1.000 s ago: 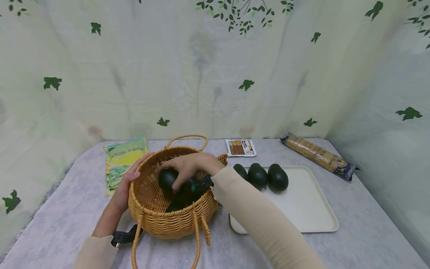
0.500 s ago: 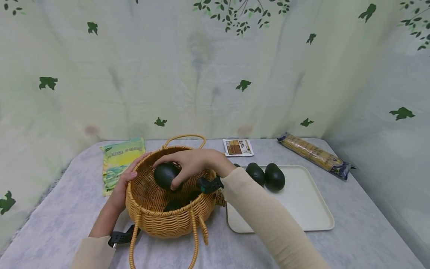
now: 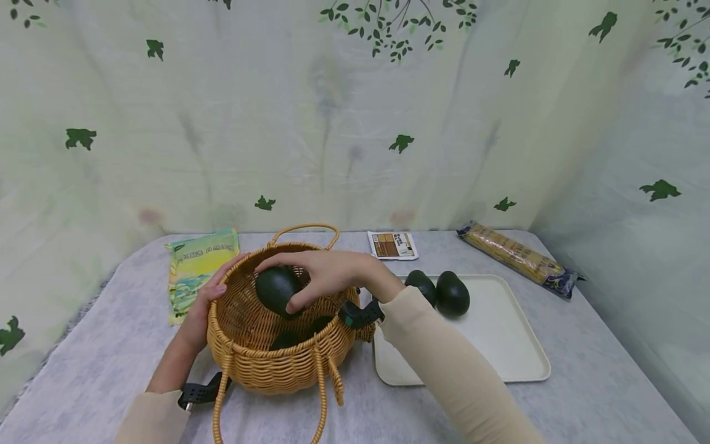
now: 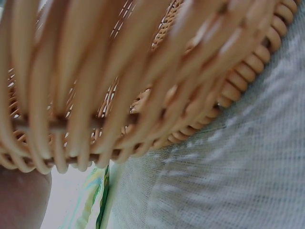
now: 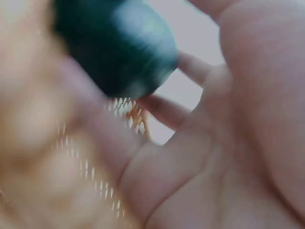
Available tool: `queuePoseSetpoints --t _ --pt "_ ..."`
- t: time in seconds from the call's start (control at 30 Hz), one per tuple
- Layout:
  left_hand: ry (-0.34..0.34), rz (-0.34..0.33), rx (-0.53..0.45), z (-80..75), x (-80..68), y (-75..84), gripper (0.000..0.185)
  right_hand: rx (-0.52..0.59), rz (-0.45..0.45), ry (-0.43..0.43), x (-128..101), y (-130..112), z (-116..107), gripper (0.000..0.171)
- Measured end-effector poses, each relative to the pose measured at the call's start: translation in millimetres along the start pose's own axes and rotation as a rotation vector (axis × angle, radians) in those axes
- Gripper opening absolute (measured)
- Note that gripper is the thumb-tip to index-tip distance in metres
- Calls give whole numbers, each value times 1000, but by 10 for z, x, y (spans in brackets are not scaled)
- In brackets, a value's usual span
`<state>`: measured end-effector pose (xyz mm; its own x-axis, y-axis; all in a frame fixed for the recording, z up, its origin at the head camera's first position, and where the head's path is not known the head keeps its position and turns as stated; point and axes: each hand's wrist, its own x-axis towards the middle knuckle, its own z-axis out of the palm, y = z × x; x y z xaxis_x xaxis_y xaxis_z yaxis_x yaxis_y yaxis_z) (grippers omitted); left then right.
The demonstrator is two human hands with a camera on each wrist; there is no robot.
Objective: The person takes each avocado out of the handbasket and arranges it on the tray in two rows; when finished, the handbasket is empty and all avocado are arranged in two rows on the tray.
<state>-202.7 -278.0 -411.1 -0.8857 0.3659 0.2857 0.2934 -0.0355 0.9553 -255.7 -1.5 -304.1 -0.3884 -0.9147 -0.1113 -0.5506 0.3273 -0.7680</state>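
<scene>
Right hand [image 3: 327, 274] first: from my remote seat I see its fingers and thumb curled round a dark avocado [image 3: 275, 288], holding it just above the open mouth of the wicker basket [image 3: 252, 364]. On the right wrist view the same avocado [image 5: 114, 45] fills the upper left, blurred, with fingers [image 5: 164, 109] wrapped beneath it. My left hand [image 3: 202, 311] rests against the basket's left rim, thumb over the edge and fingers against the outer weave, curled on the rim; the left wrist view shows only the weave [image 4: 119, 95] close up and a bit of grey cloth.

Taking the basket as my landmark and going by size: the grey table [image 3: 599, 394] runs under and all round it. Just to the right of the basket lies a cream tray [image 3: 499, 351], its near corner almost touching the wicker. Far to the right of the basket, at the back edge of the table, lies a long spaghetti packet [image 3: 516, 259]. Behind and left of the basket lies a yellow-green bag [image 3: 196, 268], flat. On the tray, right of the basket, two avocados [image 3: 452, 294] sit touching each other. Behind the basket, to its right, is a small brown-and-white packet [image 3: 392, 245]. Inside the basket, low down, more dark avocados [image 3: 288, 338] show.
</scene>
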Motion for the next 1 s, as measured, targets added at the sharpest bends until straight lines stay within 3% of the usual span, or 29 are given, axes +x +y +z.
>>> queuePoseSetpoints --t 0.27,0.5,1.0 --pt "4 -1 6 9 -8 -35 61 -10 -58 37 -35 43 64 76" --pt "-5 3 -7 5 -4 -46 61 -68 -47 160 -133 35 118 81" --pt "28 -22 21 -6 10 -8 62 -23 -114 325 -392 -27 250 76"
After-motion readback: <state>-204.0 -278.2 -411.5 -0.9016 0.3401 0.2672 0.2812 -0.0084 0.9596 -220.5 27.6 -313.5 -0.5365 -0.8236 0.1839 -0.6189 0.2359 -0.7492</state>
